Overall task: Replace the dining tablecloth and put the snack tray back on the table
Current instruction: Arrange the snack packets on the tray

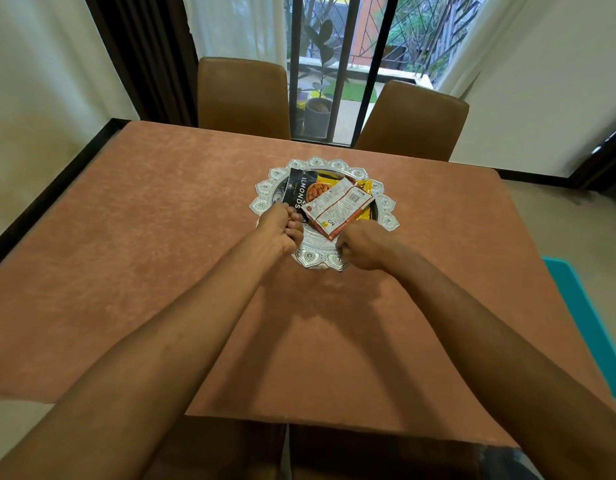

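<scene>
At the middle of the rust-brown tablecloth (161, 237), my left hand (280, 230) grips the round scalloped silver snack tray (265, 188) at its eight o'clock rim and my right hand (363, 245) at five. The tray lies dead ahead at twelve, equally near both.

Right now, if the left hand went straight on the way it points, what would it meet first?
Most likely the black almonds pack, lying in the silver tray just beyond the left hand; whether the two touch is unclear.
</scene>
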